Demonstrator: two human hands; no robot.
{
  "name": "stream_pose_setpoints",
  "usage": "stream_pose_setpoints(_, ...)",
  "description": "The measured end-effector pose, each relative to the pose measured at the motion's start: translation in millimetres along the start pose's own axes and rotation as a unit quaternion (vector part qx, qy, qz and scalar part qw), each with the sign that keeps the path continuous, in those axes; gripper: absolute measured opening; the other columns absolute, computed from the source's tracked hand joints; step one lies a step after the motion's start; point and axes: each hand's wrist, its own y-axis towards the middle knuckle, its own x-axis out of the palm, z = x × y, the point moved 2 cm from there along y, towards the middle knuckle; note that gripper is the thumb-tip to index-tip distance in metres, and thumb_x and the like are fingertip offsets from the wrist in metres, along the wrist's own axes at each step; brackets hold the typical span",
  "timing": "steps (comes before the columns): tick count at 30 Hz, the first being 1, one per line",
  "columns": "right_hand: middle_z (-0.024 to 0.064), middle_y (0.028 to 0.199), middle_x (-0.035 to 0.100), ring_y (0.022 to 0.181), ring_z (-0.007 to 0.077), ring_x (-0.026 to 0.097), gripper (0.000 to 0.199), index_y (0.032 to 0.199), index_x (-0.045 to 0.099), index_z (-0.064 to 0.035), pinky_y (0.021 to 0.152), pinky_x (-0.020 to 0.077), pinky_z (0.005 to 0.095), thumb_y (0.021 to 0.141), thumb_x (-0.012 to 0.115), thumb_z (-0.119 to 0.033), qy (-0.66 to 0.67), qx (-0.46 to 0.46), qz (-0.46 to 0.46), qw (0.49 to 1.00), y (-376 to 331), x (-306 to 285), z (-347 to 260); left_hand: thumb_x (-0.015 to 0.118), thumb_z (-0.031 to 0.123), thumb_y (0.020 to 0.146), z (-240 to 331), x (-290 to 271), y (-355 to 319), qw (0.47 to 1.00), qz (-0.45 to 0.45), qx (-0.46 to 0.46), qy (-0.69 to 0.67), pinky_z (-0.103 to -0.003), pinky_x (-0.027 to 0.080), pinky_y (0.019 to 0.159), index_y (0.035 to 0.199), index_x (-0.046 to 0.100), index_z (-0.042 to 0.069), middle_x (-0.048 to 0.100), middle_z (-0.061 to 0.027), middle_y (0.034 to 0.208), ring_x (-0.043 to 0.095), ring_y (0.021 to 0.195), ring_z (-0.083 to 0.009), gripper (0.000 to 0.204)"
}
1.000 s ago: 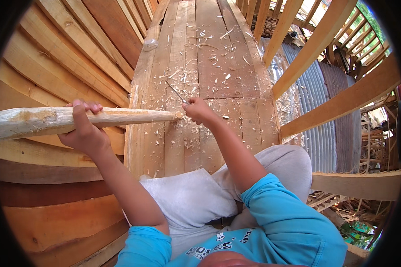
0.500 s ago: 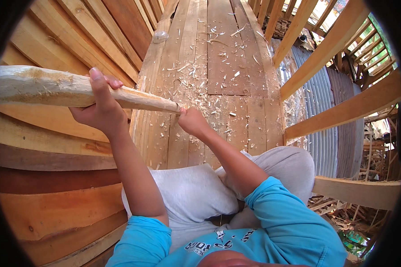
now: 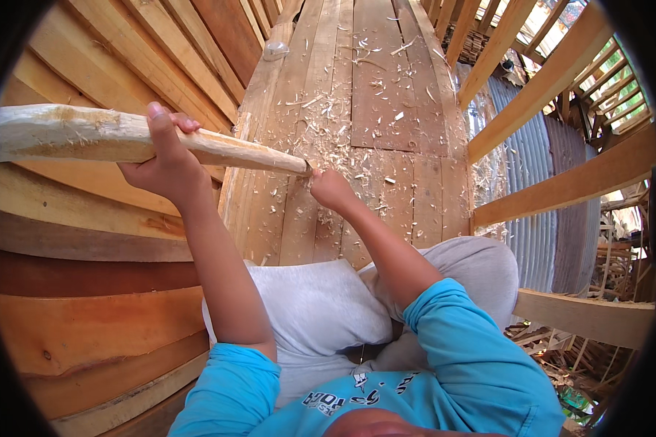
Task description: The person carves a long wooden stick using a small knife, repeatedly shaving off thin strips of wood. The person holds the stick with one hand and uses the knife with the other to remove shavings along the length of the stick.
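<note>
A long pale piece of wood [image 3: 73, 131], stripped of bark and roughly whittled, slants from the left edge of the view toward the middle, narrowing at its right end. Around its middle my left hand [image 3: 171, 160] is closed, thumb on top. At the narrow tip my right hand [image 3: 333, 189] is closed in a fist. A small dark edge, like a blade, shows between that fist and the wood; the rest of the tool is hidden in the fingers.
Wood shavings [image 3: 335, 146] litter the plank floor [image 3: 288, 211] ahead of my crossed legs. A clear plastic container [image 3: 275, 50] lies far left. A plank wall [image 3: 87, 328] rises on the left; a wooden railing [image 3: 561, 182] runs along the right, with corrugated metal sheets [image 3: 525, 160] beyond it.
The view has shifted slightly. My right hand and the wood's tip sit a little farther right and higher in the picture. Both hands keep their holds.
</note>
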Motion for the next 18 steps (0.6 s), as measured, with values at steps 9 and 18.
stream_pose_setpoints(9,0.0308,0.066,0.059,0.067,0.0441,0.063,0.053,0.076,0.063,0.0094,0.069,0.0472,0.0529,0.101,0.039,-0.031,0.049,-0.105,0.057,0.992,-17,2,-45,0.064,0.001,0.084,-1,-7,4,1.0,0.011,0.018,0.009,-0.032,0.048,0.053,0.092,0.05,0.0,0.052,-0.0074,0.065,0.051,0.053,-0.0161,0.016)
stream_pose_setpoints(18,0.0325,0.078,0.063,0.077,0.0489,0.062,0.052,0.081,0.064,0.0093,0.075,0.0483,0.0523,0.101,0.037,-0.031,0.028,-0.079,0.048,0.995,-9,4,-35,0.068,0.003,0.083,-17,-15,8,0.984,-0.127,-0.056,-0.112,-0.033,0.046,0.066,0.093,0.054,0.005,0.054,-0.0055,0.075,0.052,0.067,-0.0158,0.017)
